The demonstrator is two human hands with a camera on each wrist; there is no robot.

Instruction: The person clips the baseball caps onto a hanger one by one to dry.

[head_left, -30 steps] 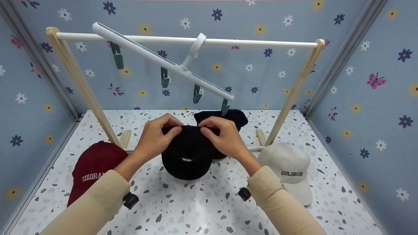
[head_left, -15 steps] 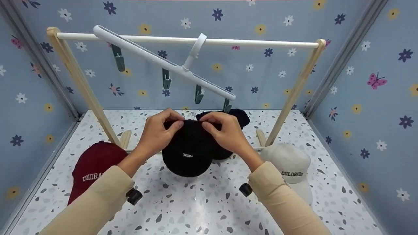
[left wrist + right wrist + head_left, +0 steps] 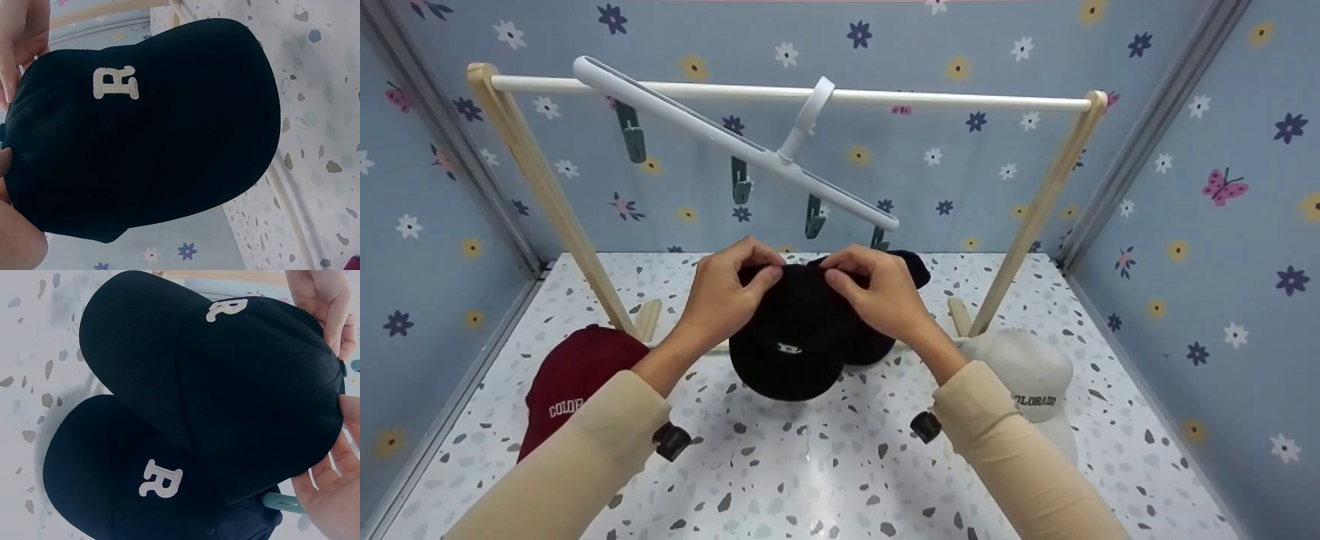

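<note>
Both hands hold up a black baseball cap [image 3: 795, 315] with a white letter R on its front, brim pointing down. My left hand [image 3: 721, 289] pinches the crown's top edge on the left, thumb and fingers together. On the right side of that edge my right hand [image 3: 889, 292] pinches it likewise. Just behind sits a second dark cap [image 3: 107, 467], also with a white R; a green clip [image 3: 283, 502] lies at its crown in the right wrist view. Above the hands a white hanger [image 3: 690, 120] with green clips [image 3: 741, 184] is hooked on a rod, tilted down to the right.
A wooden rack [image 3: 1035, 210] carries the white rod [image 3: 960, 99]. On the speckled table [image 3: 810, 480] a maroon cap [image 3: 577, 367] lies at left and an off-white cap [image 3: 1027, 367] at right, both lettered. Flowered walls [image 3: 1222, 262] enclose the table.
Both hands have raised the black cap a little, up toward the hanger's clips. The hanger has swayed only slightly. The maroon and off-white caps stay put.
</note>
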